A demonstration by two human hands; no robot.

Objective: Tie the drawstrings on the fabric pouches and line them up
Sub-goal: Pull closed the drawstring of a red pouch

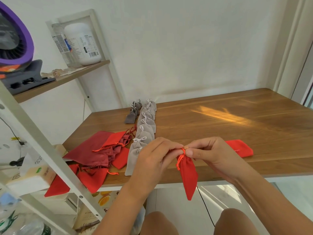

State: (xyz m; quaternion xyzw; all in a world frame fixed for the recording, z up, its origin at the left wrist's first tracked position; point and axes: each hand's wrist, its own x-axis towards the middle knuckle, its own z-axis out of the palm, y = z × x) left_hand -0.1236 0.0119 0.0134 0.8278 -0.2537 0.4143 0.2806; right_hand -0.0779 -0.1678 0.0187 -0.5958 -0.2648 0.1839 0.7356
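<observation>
Just above the near edge of the tabletop (220, 119), a red pouch (188, 175) hangs from both hands. Its long axis is close to upright, with the gathered neck up and the bottom corner pointing down past the edge. The left hand (152, 158) pinches the neck from the left with curled fingertips, and the right hand (208, 153) pinches it from the right with thumb and forefinger. The neck sits between the two sets of fingertips and the body drops below them. The orange drawstring (179, 161) dangles beside the neck.

Behind the right hand, a second red pouch (240, 148) lies flat. At the near left corner is a pile of red and maroon pouches (101, 150). Beside it, a row of tied grey pouches (145, 131) runs toward the far edge, with a few dark grey pouches (133, 114) just left of its far end.
</observation>
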